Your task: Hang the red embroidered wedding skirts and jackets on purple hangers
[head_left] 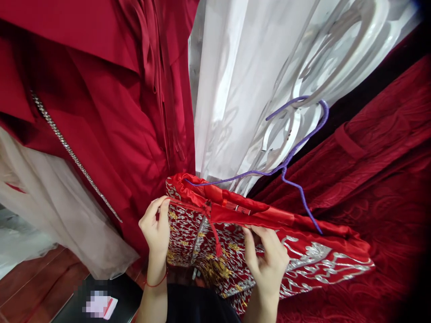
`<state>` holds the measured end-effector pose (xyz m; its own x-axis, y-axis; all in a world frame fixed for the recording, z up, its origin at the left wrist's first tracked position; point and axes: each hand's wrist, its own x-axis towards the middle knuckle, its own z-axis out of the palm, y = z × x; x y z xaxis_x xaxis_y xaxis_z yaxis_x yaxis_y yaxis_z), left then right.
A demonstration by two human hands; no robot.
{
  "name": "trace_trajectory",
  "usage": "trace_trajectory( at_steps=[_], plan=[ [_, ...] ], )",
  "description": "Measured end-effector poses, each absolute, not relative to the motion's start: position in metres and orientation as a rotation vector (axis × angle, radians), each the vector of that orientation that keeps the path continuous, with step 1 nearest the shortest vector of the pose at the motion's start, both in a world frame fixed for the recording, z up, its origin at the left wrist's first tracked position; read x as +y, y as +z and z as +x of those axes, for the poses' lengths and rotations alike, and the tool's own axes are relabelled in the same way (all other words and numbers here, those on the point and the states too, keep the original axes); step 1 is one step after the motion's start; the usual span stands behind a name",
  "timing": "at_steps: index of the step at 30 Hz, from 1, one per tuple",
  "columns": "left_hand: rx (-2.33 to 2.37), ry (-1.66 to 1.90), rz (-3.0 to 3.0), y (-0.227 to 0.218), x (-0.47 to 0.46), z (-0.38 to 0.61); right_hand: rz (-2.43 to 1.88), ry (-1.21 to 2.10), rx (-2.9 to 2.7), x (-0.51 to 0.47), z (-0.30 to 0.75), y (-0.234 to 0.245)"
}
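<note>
A red embroidered garment (188, 237) with silver and gold patterns and a shiny red lining hangs in front of me on a purple wire hanger (305, 139). At the left end of its top edge, my left hand (156, 226) pinches the red fabric between thumb and fingers. Farther right, my right hand (267, 253) is closed in a pinch on the same edge. Between the hands, a thin red tie cord (214, 229) with a tassel dangles over the embroidery. The hanger's arms go down inside the opening, where their ends are partly hidden.
The hanger's hook rests at a white ring-shaped rack (353, 54). Red gowns (101, 112) hang at the left, with a pale sheer fabric (67, 193) below. Another dark red patterned fabric (380, 179) hangs right. A black surface (70, 303) with a small card (110, 308) is lower left.
</note>
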<state>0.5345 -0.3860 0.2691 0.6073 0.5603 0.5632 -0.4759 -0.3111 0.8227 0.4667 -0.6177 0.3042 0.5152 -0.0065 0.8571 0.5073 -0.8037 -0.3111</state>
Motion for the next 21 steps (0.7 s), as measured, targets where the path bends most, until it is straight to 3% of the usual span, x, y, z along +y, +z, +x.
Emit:
trace_trajectory(
  at_steps=[7,15,21],
  plan=[
    [0.026,1.057,1.601,0.269,-0.385,0.534,-2.159,-1.258,-0.321,-0.618,0.468,0.305],
    [-0.555,0.706,1.562,0.269,-0.376,0.526,-1.952,-1.224,-0.491,-0.609,0.46,0.308],
    [-0.501,0.634,1.746,0.276,-0.396,0.525,-1.986,-1.312,-0.658,-0.595,0.457,0.306]
  ],
)
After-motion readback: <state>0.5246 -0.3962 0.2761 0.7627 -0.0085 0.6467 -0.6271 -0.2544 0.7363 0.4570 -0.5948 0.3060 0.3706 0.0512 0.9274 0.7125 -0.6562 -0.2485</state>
